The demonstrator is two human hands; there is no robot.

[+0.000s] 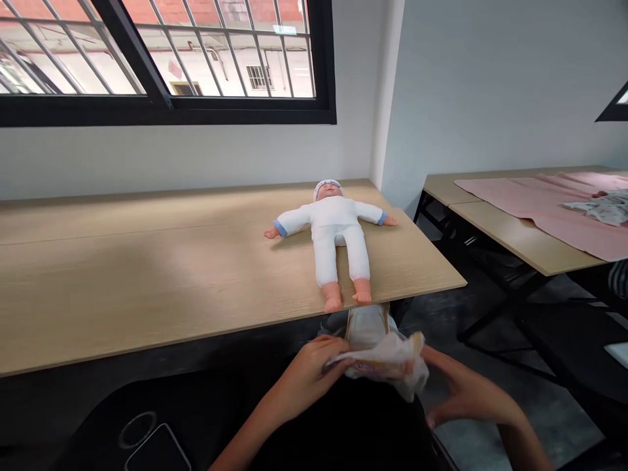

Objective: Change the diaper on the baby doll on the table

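Over my lap, just below the table's front edge, my left hand [316, 366] is closed on a crumpled, whitish translucent plastic bag [387, 362]. Yellowish and pinkish patches show in the bag; what they are is too blurred to tell. Beside the bag's right end my right hand [464, 391] has its thumb and fingers spread apart, with some fingertips hidden near the plastic. Beyond both hands, a baby doll [338, 229] in a white suit with blue cuffs lies face up on the wooden table [147, 281]. Its arms stretch sideways and its bare feet reach the front edge.
On the right, a second table [520, 245] bears a pink cloth [544, 212] and a crumpled patterned cloth [606, 206]. A phone [157, 451] lies on a black seat [196, 405] at lower left. A barred window [220, 52] is in the wall behind.
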